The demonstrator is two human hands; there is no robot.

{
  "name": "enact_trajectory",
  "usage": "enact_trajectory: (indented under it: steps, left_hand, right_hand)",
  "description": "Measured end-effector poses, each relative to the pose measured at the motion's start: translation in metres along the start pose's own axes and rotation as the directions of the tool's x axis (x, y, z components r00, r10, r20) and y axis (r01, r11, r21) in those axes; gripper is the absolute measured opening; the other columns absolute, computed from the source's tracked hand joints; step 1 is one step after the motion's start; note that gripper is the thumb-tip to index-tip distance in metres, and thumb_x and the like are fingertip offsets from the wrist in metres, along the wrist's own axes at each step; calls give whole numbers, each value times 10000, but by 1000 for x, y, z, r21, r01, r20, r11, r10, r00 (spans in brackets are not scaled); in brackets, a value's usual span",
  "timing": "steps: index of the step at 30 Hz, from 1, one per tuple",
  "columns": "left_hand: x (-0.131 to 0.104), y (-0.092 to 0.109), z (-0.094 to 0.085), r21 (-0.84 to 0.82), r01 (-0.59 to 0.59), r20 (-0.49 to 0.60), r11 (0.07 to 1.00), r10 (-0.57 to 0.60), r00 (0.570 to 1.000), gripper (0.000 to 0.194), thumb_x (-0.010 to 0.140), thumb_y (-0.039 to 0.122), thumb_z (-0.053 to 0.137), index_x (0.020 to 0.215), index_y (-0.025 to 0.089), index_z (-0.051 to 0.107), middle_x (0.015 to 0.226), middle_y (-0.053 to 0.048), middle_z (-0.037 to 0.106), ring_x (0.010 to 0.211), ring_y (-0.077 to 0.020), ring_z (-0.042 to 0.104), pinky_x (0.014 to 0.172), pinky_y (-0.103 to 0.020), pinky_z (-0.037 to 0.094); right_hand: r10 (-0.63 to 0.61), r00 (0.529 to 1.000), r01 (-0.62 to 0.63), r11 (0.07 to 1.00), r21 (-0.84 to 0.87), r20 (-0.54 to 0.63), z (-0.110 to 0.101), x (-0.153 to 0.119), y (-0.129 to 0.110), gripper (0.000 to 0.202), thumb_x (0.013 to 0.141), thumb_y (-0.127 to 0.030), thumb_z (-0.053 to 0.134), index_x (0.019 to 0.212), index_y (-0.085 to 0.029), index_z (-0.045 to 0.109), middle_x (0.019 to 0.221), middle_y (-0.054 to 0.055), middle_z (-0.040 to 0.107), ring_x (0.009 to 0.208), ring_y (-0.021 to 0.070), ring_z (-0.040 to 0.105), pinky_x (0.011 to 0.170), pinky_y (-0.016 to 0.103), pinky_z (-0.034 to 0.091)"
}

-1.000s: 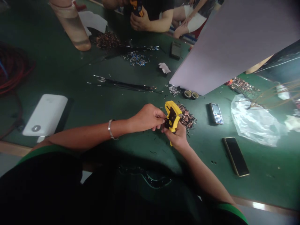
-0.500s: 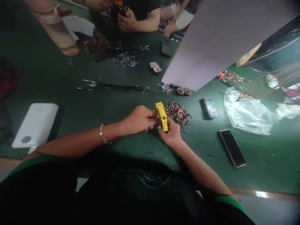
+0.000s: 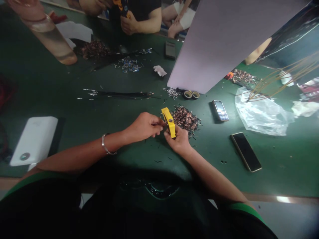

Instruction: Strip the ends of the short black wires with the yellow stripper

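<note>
My right hand (image 3: 179,139) is wrapped round a yellow hand tool (image 3: 168,122) that looks like a wire stripper, its head pointing away from me. Fingers of my left hand (image 3: 147,125) are pinched together right beside the tool's left side; what they hold is too small to make out. Just behind and right of my right hand lies a heap of short copper and black wire pieces (image 3: 185,118). Farther back, a bundle of thin black wires (image 3: 122,94) with bare silvery ends stretches across the green table (image 3: 109,113). Several loose black scraps lie in front of my hands.
Two tape rolls (image 3: 191,95) and small silvery pieces (image 3: 172,93) sit below a large pale panel (image 3: 211,46). To the right are a keypad phone (image 3: 220,110), a smartphone (image 3: 246,151) and a plastic bag (image 3: 264,113). A white power bank (image 3: 35,141) lies left. Other people's hands (image 3: 129,25) are across the table.
The view has shifted slightly, so most things sit a little differently in the frame. Both hands keep nearly the same pose around the yellow tool.
</note>
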State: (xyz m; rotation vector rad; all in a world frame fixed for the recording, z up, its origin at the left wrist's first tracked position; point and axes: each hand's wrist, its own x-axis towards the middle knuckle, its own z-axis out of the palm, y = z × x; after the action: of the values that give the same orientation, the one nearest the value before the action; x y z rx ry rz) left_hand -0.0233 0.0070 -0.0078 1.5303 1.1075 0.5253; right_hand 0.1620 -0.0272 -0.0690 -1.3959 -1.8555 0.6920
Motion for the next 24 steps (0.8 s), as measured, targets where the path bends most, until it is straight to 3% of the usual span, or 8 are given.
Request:
enact_trajectory:
  steps: [12, 24]
  left_hand:
    - [9, -15, -8, 254, -109, -73, 961, 132, 989, 183, 762, 252, 591, 793, 179, 757, 722, -24, 743, 689, -136, 654, 679, -261, 482]
    - [23, -26, -13, 176, -108, -72, 978, 122, 990, 199, 771, 277, 587, 771, 159, 747, 658, -34, 718, 599, -107, 597, 625, -256, 451]
  right_hand:
    - [89, 996, -85, 986, 144, -21, 2, 4, 12, 131, 782, -307, 605, 742, -207, 530, 554, -29, 572, 478, 132, 520, 509, 260, 432]
    - [162, 986, -154, 970, 186, -32, 9, 9, 14, 154, 747, -315, 627, 719, -205, 522, 500, -44, 541, 434, 125, 502, 474, 262, 420]
